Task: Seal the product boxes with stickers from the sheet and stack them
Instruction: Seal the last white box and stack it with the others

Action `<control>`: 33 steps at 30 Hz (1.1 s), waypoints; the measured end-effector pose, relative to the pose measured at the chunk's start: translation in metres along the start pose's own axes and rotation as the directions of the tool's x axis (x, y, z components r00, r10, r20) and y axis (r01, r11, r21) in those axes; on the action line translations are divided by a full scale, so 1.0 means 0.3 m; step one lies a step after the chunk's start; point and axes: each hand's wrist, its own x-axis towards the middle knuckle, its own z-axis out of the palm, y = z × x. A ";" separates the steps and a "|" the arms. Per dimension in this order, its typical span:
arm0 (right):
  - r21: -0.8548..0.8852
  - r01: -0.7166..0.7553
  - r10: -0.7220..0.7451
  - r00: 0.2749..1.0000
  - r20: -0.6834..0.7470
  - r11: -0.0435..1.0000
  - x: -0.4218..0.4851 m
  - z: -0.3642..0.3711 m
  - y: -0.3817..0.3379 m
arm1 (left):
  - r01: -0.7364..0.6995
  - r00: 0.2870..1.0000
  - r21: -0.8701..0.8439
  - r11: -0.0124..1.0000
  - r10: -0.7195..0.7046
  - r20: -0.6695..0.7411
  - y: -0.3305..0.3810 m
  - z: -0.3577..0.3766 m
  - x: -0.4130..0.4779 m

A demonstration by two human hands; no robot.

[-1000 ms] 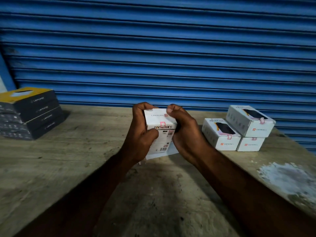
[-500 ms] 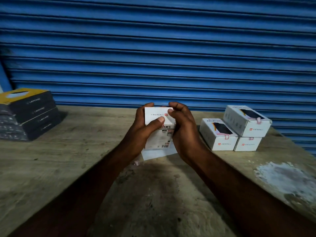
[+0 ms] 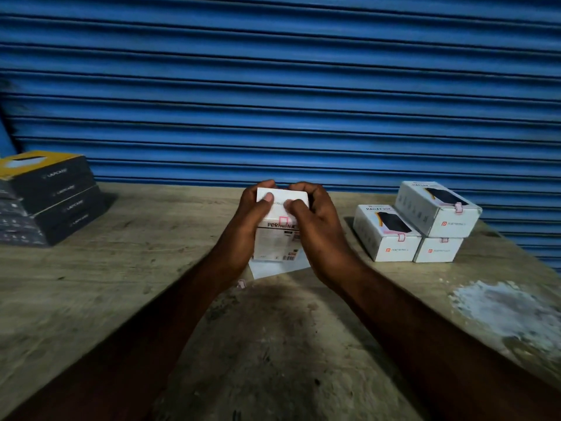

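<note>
A white product box (image 3: pixel 274 243) stands on end at the middle of the table, held between both hands. My left hand (image 3: pixel 247 221) grips its left side with the thumb laid on the top face. My right hand (image 3: pixel 315 226) grips the right side, its thumb pressing near a pink sticker (image 3: pixel 284 221) folded over the top edge. A white sticker sheet (image 3: pixel 277 268) lies under the box. To the right are three white boxes with pink stickers: one (image 3: pixel 384 233) beside another (image 3: pixel 438 250), the third (image 3: pixel 437 208) on top.
A stack of dark boxes with a yellow top (image 3: pixel 45 196) sits at the table's far left. A blue roller shutter (image 3: pixel 279 86) closes off the back. A small pink scrap (image 3: pixel 241 284) lies near the sheet. A white patch (image 3: pixel 504 311) marks the wooden table (image 3: pixel 121 268) at right.
Both thumbs have shifted across the top face of the held box, the left thumb moving up onto it. The box has stayed in place between the hands.
</note>
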 end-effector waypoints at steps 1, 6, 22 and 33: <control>-0.011 -0.007 0.007 0.999 -0.037 1.000 0.005 -0.002 0.001 | -0.018 0.999 0.073 0.997 0.016 0.032 -0.002 -0.002 -0.008; 0.194 -0.099 0.115 0.991 -0.075 0.976 0.028 -0.013 -0.020 | -0.251 0.967 0.543 0.801 0.237 0.098 -0.025 -0.021 -0.025; 0.005 -0.158 0.150 0.946 0.286 0.987 0.043 -0.068 -0.032 | -0.169 0.980 0.596 0.785 0.067 0.188 0.045 -0.088 -0.008; 0.052 -0.198 0.167 0.920 0.355 0.979 0.060 -0.079 -0.016 | -0.075 0.996 0.486 0.871 0.084 0.004 0.039 -0.044 -0.020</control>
